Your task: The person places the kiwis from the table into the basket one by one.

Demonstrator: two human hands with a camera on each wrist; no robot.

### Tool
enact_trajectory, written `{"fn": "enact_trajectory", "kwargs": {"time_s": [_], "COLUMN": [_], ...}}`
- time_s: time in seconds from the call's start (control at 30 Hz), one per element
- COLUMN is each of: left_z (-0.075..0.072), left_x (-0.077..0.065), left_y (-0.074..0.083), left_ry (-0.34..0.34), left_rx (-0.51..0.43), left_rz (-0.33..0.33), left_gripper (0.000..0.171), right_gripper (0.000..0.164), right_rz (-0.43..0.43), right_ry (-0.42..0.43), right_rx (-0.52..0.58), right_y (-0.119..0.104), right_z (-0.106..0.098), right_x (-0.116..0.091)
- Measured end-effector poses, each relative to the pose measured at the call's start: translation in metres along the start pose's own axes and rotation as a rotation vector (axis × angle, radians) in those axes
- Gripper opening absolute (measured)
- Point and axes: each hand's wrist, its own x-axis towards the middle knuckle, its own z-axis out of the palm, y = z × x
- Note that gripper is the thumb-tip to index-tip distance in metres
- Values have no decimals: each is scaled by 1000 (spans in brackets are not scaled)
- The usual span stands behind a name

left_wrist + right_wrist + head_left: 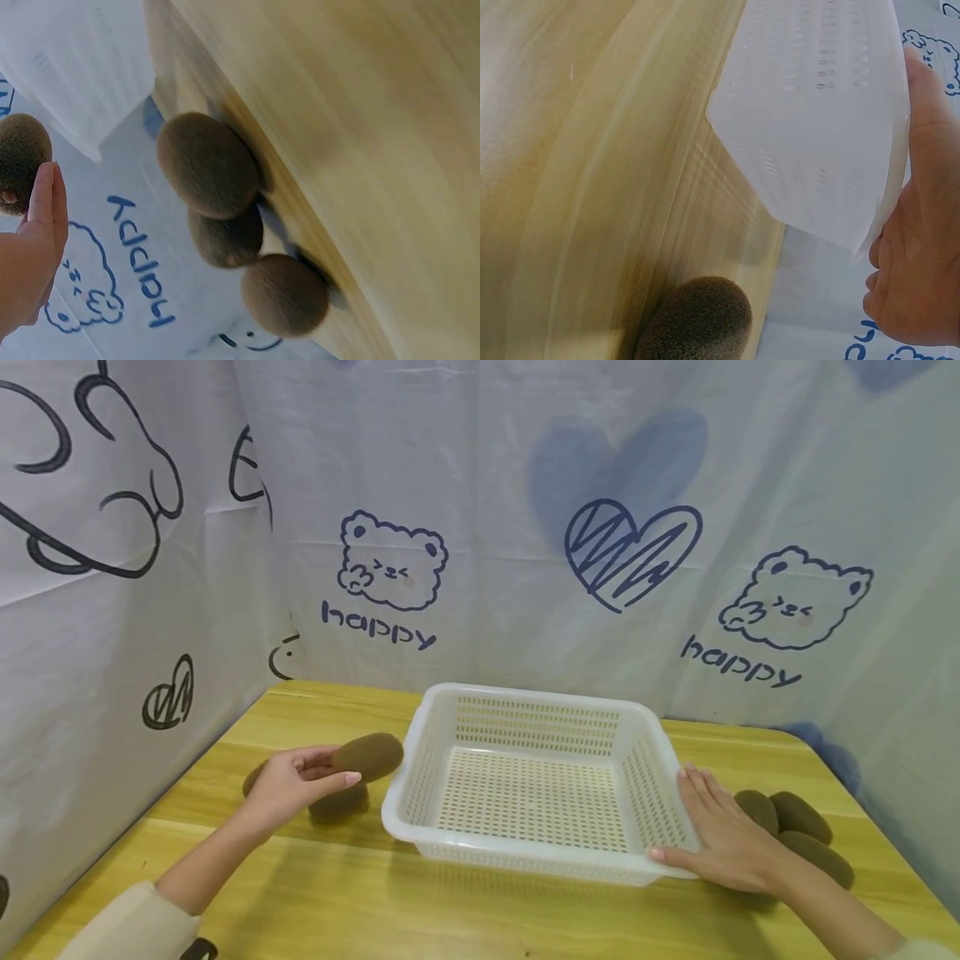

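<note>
My left hand (288, 789) pinches a brown kiwi (371, 756) between thumb and fingers, just left of the white plastic basket (517, 842). In the left wrist view this kiwi (21, 161) shows its stem end. Below that hand, more kiwis (208, 165) sit on the table in a close group. My right hand (723, 839) rests on the basket's right rim near the front corner, fingers extended along it and thumb over the corner. From the right wrist view, the hand (919, 277) lies against the rim. The basket's perforated floor shows, with nothing lying on it.
Several kiwis (813, 856) lie on the table right of the basket, partly behind my right hand. The yellow wood-grain table (450, 918) runs back to a hanging white cloth (495, 627) with printed bears and hearts. Another cloth side (97, 635) borders the left.
</note>
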Motion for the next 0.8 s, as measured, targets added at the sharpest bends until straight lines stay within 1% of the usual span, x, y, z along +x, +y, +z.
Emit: {"fn": "enact_trajectory", "kwargs": {"time_s": [0.23, 0.47, 0.53, 0.7, 0.8], "left_z": [15, 34, 41, 56, 65], "left_x": [8, 18, 20, 26, 30], "left_y": [15, 29, 32, 36, 39], "left_ry": [-16, -35, -51, -103, -131], "left_rx": [-51, -41, -48, -84, -90], "left_rz": [44, 123, 145, 173, 196], "left_gripper": [67, 61, 59, 55, 53], "right_gripper": [106, 106, 106, 107, 107], "right_rz": [3, 14, 18, 27, 27], "right_ry": [0, -5, -9, -16, -13], "right_rx": [-10, -12, -9, -2, 1], "right_y": [0, 0, 0, -1, -1], "right_z": [1, 1, 1, 2, 2], "right_x": [0, -1, -1, -1, -1]}}
